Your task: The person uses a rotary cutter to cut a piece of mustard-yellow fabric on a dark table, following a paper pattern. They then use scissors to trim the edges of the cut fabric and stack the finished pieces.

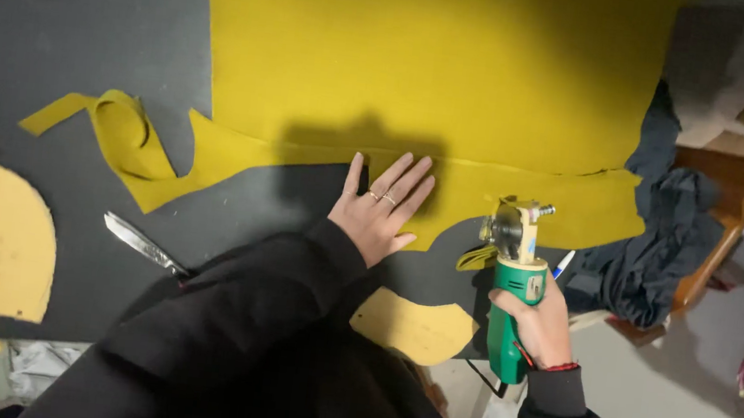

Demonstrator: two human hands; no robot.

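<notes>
Black sleeves fill the foreground. Your left hand (pixel 383 208) lies flat, fingers spread, on mustard fabric (pixel 426 66). Just right, your right hand (pixel 538 327) grips an upright green rotary cutter (pixel 511 286), long axis pointing away from you; any leftward drift could bring its blade to those fingers.

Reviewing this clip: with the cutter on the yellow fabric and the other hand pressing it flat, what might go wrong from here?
1. The left hand lies flat on the yellow fabric close to the blade of the green rotary cutter held in the right hand; a slip may reach the fingers.
2. The cut strip is curled and loose; it could snag or pull the cloth askew.
</notes>
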